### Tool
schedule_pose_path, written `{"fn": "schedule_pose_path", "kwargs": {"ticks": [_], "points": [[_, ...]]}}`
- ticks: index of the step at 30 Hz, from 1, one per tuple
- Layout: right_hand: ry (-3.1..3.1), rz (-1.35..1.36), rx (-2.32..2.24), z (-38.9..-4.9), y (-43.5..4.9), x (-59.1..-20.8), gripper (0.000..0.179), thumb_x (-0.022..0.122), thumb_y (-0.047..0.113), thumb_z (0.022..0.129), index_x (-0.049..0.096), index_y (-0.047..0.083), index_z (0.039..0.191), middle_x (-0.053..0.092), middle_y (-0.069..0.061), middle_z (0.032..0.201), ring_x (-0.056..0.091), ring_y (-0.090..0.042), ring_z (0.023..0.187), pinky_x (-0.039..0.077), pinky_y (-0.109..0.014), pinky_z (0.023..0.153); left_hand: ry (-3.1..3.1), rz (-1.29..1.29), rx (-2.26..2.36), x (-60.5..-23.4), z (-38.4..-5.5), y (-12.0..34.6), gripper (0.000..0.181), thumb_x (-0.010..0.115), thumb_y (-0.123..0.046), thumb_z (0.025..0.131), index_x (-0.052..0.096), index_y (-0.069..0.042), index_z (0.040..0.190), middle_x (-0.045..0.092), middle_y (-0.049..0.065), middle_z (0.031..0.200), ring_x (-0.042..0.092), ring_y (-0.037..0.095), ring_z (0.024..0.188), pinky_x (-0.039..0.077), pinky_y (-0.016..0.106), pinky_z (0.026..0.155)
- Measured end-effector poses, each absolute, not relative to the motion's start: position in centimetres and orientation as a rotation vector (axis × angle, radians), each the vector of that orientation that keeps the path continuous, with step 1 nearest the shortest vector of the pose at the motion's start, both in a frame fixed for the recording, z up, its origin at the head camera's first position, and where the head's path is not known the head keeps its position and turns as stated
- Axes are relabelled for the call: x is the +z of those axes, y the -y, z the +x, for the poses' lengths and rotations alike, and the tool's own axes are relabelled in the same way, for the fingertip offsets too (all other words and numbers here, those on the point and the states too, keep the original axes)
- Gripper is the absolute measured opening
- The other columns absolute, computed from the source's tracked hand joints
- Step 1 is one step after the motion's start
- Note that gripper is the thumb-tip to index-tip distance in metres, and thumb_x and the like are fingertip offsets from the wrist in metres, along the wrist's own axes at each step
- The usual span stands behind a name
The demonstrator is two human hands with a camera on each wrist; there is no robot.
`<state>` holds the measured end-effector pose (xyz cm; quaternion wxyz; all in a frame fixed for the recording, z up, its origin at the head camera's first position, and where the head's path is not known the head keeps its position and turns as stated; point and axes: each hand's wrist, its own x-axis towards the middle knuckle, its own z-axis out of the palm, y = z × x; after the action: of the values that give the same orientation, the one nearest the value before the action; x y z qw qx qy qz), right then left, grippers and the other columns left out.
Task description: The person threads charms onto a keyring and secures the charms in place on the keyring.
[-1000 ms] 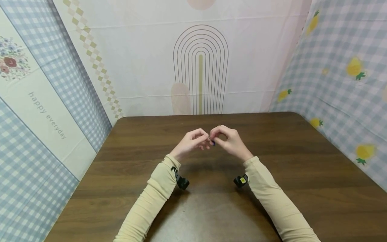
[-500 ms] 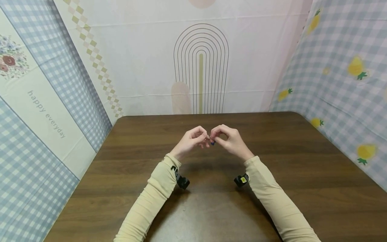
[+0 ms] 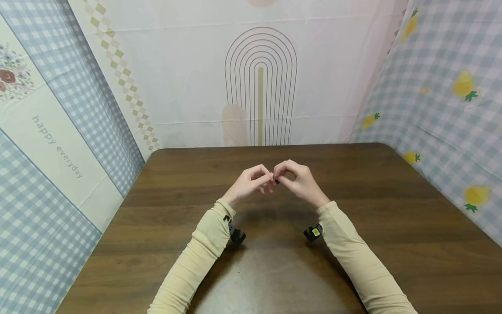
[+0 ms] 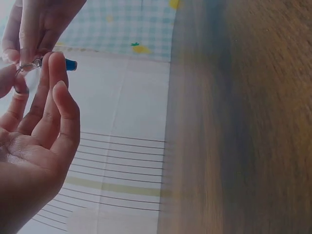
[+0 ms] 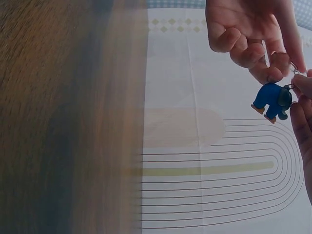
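A small keychain is held between both hands in mid-air above the table. Its blue figurine (image 5: 270, 101) has orange feet and a dark greenish end, and hangs from a metal ring. My left hand (image 3: 251, 182) pinches the metal ring (image 4: 20, 72) with thumb and index finger, the other fingers loosely bent beside it. Thumb and fingers of my right hand (image 3: 296, 181) pinch the hardware close by. In the left wrist view, only the figurine's end sticks out behind the left fingers. The fingertips hide part of the hardware, so its exact joint cannot be made out.
The brown wooden table (image 3: 176, 244) lies beneath both forearms. A white printed cloth (image 3: 188, 78) hangs behind it, with checked cloths (image 3: 439, 109) at the sides. Each wrist wears a black camera (image 3: 237, 236).
The left fingertips have shifted slightly right, closer to the right hand's. The blue figurine, visible below the right fingers before, is mostly hidden in the head view. Both arms otherwise stay put.
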<state>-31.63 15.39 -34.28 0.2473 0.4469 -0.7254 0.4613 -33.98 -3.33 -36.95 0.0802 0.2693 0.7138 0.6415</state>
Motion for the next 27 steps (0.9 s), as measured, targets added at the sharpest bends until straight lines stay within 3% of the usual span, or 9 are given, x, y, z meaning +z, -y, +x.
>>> {"fn": "schedule_pose_path", "kwargs": {"ticks": [7,10,17,27], "points": [[1.964,1.235,1.257,-31.56,-15.40,-34.09,0.018,0.063,-0.027,0.074,0.059,-0.010,0.081,0.063,-0.022,0.083,0.059,-0.026,0.076,0.051,-0.022,0.071,-2.126,0.837,1.924,-36.73,-34.11,3.62,0.013,0.054,-0.013,0.099,0.057,0.000,0.097,0.062,0.038,0.104,0.069,0.012,0.071,0.054,0.035,0.066],[1.966,1.235,1.257,-31.47,-15.43,-34.12,0.019,0.063,-0.027,0.074,0.059,-0.010,0.081,0.063,-0.022,0.083,0.059,-0.026,0.076,0.051,-0.021,0.072,-2.147,0.813,1.926,-36.68,-34.10,3.72,0.013,0.055,-0.013,0.098,0.058,0.000,0.097,0.066,0.032,0.100,0.069,0.012,0.071,0.053,0.037,0.066],[1.986,1.203,1.257,-31.36,-15.66,-34.24,0.019,0.063,-0.027,0.074,0.060,-0.010,0.082,0.064,-0.021,0.084,0.060,-0.023,0.077,0.052,-0.020,0.073,-2.186,0.768,1.942,-36.50,-33.92,3.62,0.018,0.056,-0.013,0.098,0.058,0.006,0.100,0.067,-0.005,0.080,0.066,0.010,0.069,0.045,0.023,0.060],[1.990,1.220,1.246,-31.30,-15.65,-34.01,0.018,0.066,-0.024,0.075,0.060,-0.010,0.083,0.064,-0.022,0.085,0.060,-0.025,0.077,0.053,-0.022,0.073,-2.247,0.706,1.834,-36.37,-33.70,3.54,0.027,0.055,-0.024,0.099,0.061,0.003,0.096,0.063,-0.004,0.069,0.059,0.013,0.065,0.042,0.024,0.057]]}}
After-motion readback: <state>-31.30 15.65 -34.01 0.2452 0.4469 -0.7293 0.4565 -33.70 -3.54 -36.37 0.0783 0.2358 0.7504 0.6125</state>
